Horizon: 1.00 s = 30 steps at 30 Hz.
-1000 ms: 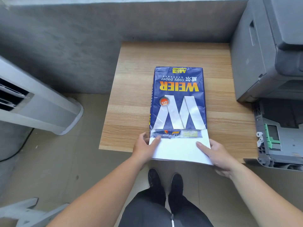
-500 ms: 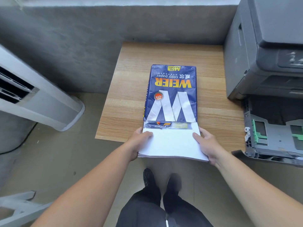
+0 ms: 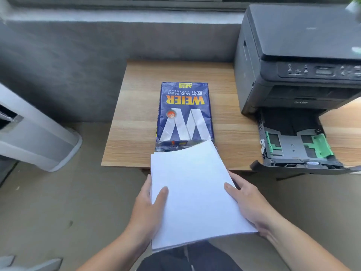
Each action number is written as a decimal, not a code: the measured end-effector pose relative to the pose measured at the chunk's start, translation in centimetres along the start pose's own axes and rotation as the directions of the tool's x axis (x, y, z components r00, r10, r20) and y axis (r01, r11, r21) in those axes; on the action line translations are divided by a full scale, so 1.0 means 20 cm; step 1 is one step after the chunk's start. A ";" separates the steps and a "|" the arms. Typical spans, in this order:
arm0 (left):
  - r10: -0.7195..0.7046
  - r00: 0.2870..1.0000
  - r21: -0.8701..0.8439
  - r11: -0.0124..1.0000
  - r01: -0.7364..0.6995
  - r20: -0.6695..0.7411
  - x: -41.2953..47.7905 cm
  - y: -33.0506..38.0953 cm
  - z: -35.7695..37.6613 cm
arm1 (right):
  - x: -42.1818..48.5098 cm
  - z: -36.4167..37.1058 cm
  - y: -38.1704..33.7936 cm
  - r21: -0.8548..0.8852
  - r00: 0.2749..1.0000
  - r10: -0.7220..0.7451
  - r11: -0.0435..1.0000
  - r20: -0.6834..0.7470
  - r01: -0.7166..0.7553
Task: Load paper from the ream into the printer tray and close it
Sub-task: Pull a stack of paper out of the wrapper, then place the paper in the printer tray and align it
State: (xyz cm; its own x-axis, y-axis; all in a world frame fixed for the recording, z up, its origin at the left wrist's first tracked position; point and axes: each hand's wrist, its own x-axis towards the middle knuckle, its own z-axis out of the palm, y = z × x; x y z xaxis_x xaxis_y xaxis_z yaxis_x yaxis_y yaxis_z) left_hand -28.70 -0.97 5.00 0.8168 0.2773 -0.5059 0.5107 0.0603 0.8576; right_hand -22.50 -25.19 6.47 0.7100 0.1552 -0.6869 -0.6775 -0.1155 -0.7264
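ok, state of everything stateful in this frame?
Blue paper ream wrapper: flat on wooden table, near end open.
White paper stack: mostly out, held.
Grey printer tray: pulled open, empty.
Black printer: lid shut.
Left hand: gripping stack.
Right hand: gripping stack.

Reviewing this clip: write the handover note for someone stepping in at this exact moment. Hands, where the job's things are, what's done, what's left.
Left hand: grips the left edge of the white paper stack, thumb on top.
Right hand: holds the stack's right edge.
The stack is almost wholly out of the blue WEIER copy-paper ream wrapper, its far corner at the wrapper's open end; the wrapper lies on the wooden table.
The black printer is to the right, its grey paper tray with green guides pulled open and holding no paper.
Done: sheets drawn from the ream.
Left: carry the stack right, seat it between the guides, push the tray shut.
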 end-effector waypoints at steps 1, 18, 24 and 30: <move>0.010 1.000 -0.011 1.000 -0.010 0.009 -0.06 0.00 0.00 | -0.06 -0.01 0.00 0.004 1.000 -0.014 1.000 0.018 0.014; 0.281 0.923 0.117 0.940 -0.320 0.264 0.19 0.18 0.97 | -0.19 -0.82 -0.08 0.014 0.873 -0.270 0.954 -0.406 0.301; 0.191 0.923 0.168 0.952 -0.257 0.334 0.47 0.09 1.51 | 0.11 -1.33 0.00 0.017 0.885 -0.168 0.981 -0.434 0.195; 0.092 0.959 0.282 0.944 -0.169 0.268 0.56 0.04 1.85 | 0.38 -1.71 0.02 0.014 0.926 -0.149 0.986 -0.348 0.164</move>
State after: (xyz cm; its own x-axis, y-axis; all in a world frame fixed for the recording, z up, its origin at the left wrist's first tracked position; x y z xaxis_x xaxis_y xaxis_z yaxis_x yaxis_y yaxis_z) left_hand -9.23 -33.28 -3.32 0.9020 0.0147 -0.4314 0.4200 -0.2606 0.8693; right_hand -10.74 -57.52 0.16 0.8247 -0.1808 -0.5359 -0.5548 -0.0750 -0.8286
